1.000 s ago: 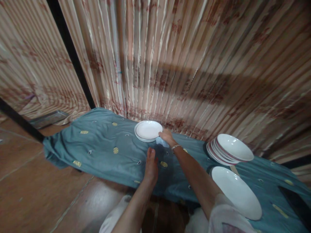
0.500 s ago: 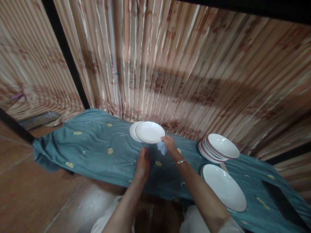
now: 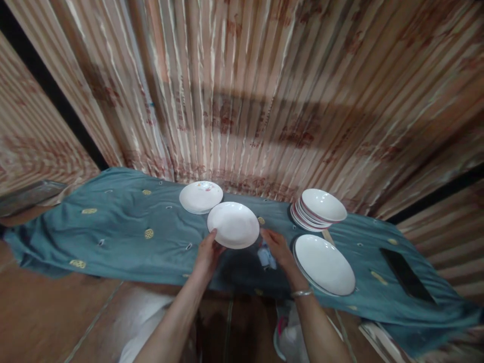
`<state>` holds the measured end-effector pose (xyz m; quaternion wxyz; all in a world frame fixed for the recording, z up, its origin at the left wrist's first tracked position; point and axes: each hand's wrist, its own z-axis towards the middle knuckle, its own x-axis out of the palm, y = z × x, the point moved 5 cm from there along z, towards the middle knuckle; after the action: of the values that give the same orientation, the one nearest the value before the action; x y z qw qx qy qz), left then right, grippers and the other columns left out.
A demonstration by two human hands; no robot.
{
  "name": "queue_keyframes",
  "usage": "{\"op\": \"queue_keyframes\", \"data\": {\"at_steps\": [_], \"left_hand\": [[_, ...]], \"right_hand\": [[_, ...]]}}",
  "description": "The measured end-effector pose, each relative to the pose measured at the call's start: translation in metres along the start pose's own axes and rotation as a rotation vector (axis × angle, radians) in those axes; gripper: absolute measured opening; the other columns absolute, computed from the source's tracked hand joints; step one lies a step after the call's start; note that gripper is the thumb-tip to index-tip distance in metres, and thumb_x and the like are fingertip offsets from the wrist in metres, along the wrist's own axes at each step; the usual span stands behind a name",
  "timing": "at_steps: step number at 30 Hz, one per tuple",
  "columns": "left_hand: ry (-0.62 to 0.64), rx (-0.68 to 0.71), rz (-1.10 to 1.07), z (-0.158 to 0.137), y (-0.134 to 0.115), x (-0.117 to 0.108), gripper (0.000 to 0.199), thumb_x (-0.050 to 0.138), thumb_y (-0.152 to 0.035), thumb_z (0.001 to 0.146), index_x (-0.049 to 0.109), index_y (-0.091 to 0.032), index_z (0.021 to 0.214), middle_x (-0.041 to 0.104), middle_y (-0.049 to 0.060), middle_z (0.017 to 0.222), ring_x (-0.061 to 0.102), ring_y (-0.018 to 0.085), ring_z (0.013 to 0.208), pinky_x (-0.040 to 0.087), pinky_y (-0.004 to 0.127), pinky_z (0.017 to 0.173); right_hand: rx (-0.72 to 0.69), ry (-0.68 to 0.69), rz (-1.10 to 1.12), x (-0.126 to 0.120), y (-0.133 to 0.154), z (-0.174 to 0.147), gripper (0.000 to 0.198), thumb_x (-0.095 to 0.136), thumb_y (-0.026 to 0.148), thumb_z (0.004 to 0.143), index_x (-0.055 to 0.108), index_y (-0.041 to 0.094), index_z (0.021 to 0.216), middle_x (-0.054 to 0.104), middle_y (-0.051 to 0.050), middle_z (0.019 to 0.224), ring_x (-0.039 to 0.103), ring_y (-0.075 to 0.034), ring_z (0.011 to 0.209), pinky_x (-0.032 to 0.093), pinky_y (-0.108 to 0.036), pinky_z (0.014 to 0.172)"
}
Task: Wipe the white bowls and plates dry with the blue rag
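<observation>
A round white plate (image 3: 232, 225) is raised over the table, tilted a little. My left hand (image 3: 207, 252) grips its left front rim, thumb on top and fingers underneath. At the plate's right edge is my right hand (image 3: 275, 244), with a bracelet on its wrist. A crumpled light-blue cloth (image 3: 266, 257) hangs from that hand's curled fingers; whether the fingertips also touch the rim I cannot tell. Just behind, to the left, a white plate with a small flower print (image 3: 202, 194) rests on the table.
A green-blue patterned cloth covers the table (image 3: 128, 247). To the right stand a stack of red-rimmed bowls (image 3: 321, 206) and large oval plates (image 3: 325, 264). Farther right lies a dark flat phone-like slab (image 3: 406, 275). A pleated curtain (image 3: 234, 101) hangs behind.
The white plate has come off the one beneath it and moved toward me, uncovering the flower print. My left hand has taken hold of its rim. The view has shifted.
</observation>
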<state>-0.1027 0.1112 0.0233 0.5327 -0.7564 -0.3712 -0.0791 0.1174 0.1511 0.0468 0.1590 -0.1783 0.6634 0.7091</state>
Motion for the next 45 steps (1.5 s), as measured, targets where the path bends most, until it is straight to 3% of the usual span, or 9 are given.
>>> {"op": "queue_keyframes", "data": {"at_steps": [4, 7, 9, 13, 17, 21, 25, 33, 45], "left_hand": [[0.042, 0.018, 0.103, 0.0, 0.013, 0.003, 0.032, 0.071, -0.042, 0.065, 0.069, -0.014, 0.08, 0.073, 0.009, 0.077, 0.067, 0.023, 0.078, 0.049, 0.027, 0.056], [0.082, -0.005, 0.198, -0.002, 0.027, 0.006, 0.045, 0.074, -0.054, 0.056, 0.068, -0.013, 0.074, 0.068, 0.006, 0.064, 0.064, 0.022, 0.067, 0.045, 0.026, 0.053], [0.099, -0.019, 0.263, -0.004, 0.037, 0.007, 0.05, 0.075, -0.059, 0.053, 0.066, -0.013, 0.07, 0.065, 0.004, 0.059, 0.06, 0.019, 0.059, 0.043, 0.026, 0.052], [0.154, -0.036, 0.359, -0.006, 0.051, 0.01, 0.052, 0.074, -0.063, 0.053, 0.064, -0.014, 0.066, 0.062, 0.002, 0.057, 0.054, 0.016, 0.054, 0.04, 0.025, 0.051], [0.167, -0.012, 0.431, -0.004, 0.053, 0.01, 0.047, 0.072, -0.062, 0.058, 0.062, -0.016, 0.059, 0.058, 0.002, 0.053, 0.054, 0.018, 0.055, 0.041, 0.027, 0.053], [0.094, 0.095, 0.433, -0.003, 0.045, 0.012, 0.032, 0.07, -0.049, 0.07, 0.069, -0.018, 0.073, 0.071, 0.009, 0.078, 0.065, 0.029, 0.095, 0.049, 0.034, 0.083], [0.033, 0.198, 0.397, -0.005, 0.039, 0.014, 0.017, 0.065, -0.034, 0.079, 0.071, -0.022, 0.089, 0.07, 0.009, 0.117, 0.052, 0.025, 0.128, 0.032, 0.033, 0.112], [0.074, 0.268, 0.535, -0.011, 0.036, 0.019, 0.022, 0.061, -0.031, 0.083, 0.071, -0.021, 0.1, 0.064, 0.009, 0.13, 0.047, 0.023, 0.133, 0.02, 0.035, 0.118], [0.119, 0.302, 0.556, -0.014, 0.032, 0.025, 0.026, 0.054, -0.027, 0.087, 0.071, -0.02, 0.106, 0.063, 0.008, 0.132, 0.047, 0.022, 0.133, 0.023, 0.032, 0.117]], "right_hand": [[-0.004, -0.309, 0.051, -0.051, -0.002, -0.011, 0.047, 0.044, 0.057, 0.086, 0.067, 0.016, 0.091, 0.07, -0.006, 0.078, 0.06, -0.018, 0.068, 0.047, -0.029, 0.063], [-0.04, -0.412, 0.106, -0.054, -0.002, -0.016, 0.053, 0.043, 0.055, 0.087, 0.058, 0.015, 0.119, 0.069, -0.011, 0.107, 0.064, -0.021, 0.088, 0.052, -0.034, 0.077], [-0.077, -0.35, 0.058, -0.04, -0.006, -0.017, 0.053, 0.042, 0.052, 0.089, 0.054, 0.016, 0.126, 0.065, -0.013, 0.12, 0.063, -0.023, 0.103, 0.05, -0.04, 0.09], [-0.26, -0.047, -0.143, -0.009, -0.012, -0.02, 0.043, 0.05, 0.045, 0.088, 0.064, 0.017, 0.118, 0.061, -0.015, 0.13, 0.054, -0.026, 0.124, 0.04, -0.045, 0.107], [-0.296, -0.103, -0.227, -0.02, -0.015, -0.026, 0.034, 0.046, 0.034, 0.093, 0.065, 0.022, 0.118, 0.063, -0.011, 0.127, 0.057, -0.023, 0.121, 0.042, -0.043, 0.106], [-0.334, 0.069, -0.262, -0.016, -0.016, -0.035, 0.032, 0.05, 0.026, 0.091, 0.064, 0.022, 0.12, 0.069, -0.009, 0.117, 0.064, -0.021, 0.108, 0.049, -0.037, 0.097], [-0.329, 0.254, -0.429, 0.003, -0.024, -0.042, 0.038, 0.054, 0.016, 0.086, 0.062, 0.021, 0.123, 0.064, -0.009, 0.125, 0.061, -0.021, 0.115, 0.048, -0.037, 0.1], [-0.255, 0.18, -0.66, 0.015, -0.019, -0.021, 0.046, 0.043, 0.01, 0.087, 0.053, 0.016, 0.131, 0.057, -0.017, 0.13, 0.061, -0.025, 0.112, 0.05, -0.038, 0.096], [-0.367, 0.132, -0.52, 0.042, -0.005, -0.002, 0.053, 0.039, 0.012, 0.088, 0.044, 0.008, 0.141, 0.047, -0.021, 0.139, 0.048, -0.029, 0.127, 0.041, -0.044, 0.107]]}}
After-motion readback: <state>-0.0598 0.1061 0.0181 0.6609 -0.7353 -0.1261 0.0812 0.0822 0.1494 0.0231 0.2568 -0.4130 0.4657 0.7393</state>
